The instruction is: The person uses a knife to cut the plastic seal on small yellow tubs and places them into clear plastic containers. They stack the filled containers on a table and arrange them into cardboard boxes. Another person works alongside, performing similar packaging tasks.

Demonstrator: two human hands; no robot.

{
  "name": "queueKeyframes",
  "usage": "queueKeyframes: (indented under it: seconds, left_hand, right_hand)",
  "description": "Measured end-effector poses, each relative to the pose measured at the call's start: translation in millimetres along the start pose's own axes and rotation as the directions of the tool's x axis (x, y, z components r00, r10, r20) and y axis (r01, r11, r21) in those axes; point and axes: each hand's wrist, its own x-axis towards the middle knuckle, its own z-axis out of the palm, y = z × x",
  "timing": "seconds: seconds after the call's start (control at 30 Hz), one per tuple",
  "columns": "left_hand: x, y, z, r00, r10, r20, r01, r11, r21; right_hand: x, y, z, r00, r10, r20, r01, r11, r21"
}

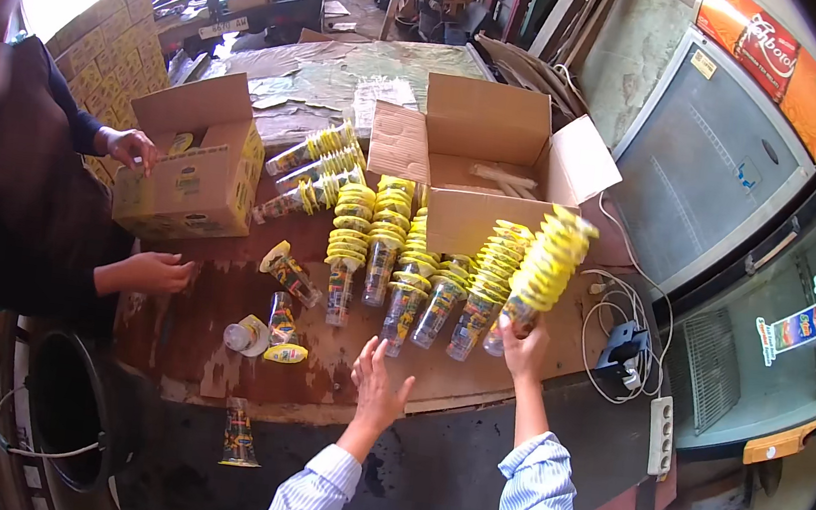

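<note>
My right hand [525, 344] grips the lower end of a stack of nested plastic cups with yellow rims [549, 263], tilted up to the right and slightly blurred. My left hand [379, 386] has its fingers apart and holds nothing; its fingertips are close to the bottom of another cup stack [400, 322], and I cannot tell whether they touch. Several more stacks lie side by side on the worn wooden table [214, 365], their yellow rims towards an open cardboard box [476, 217]. White rod-like pieces [503, 177] rest inside that box.
Across the left side, a co-worker's hand [149, 273] hovers beside a printed lemon carton [185, 192]. Loose cups [283, 320] lie nearby, one cup [240, 432] near the front. A cable and power strip [661, 435] sit right, before a glass-door fridge [725, 125]. A black bucket [62, 404] stands lower left.
</note>
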Motion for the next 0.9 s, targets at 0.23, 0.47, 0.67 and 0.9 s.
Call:
queueKeyframes:
  seconds: [0.23, 0.47, 0.67, 0.9]
  left_hand:
    - [-26, 17, -27, 0.996, -0.086, -0.016, 0.083, 0.985, -0.148]
    - [-49, -5, -98, 0.979, -0.128, -0.159, 0.116, 0.990, -0.078]
    - [-73, -18, -106, 0.963, -0.217, -0.161, 0.214, 0.976, -0.036]
    - [-80, -17, -107, 0.961, -0.206, -0.185, 0.183, 0.974, -0.133]
  right_hand:
    - [79, -46, 65, 0.987, -0.136, -0.091, 0.158, 0.932, 0.325]
    - [201, -50, 116, 0.943, -0.322, -0.082, 0.297, 0.928, -0.223]
    - [234, 10, 122, 0.995, -0.081, 0.058, 0.092, 0.534, -0.841]
    - [64, 67, -31, 0.897, 0.325, -0.300, -0.405, 0.328, -0.854]
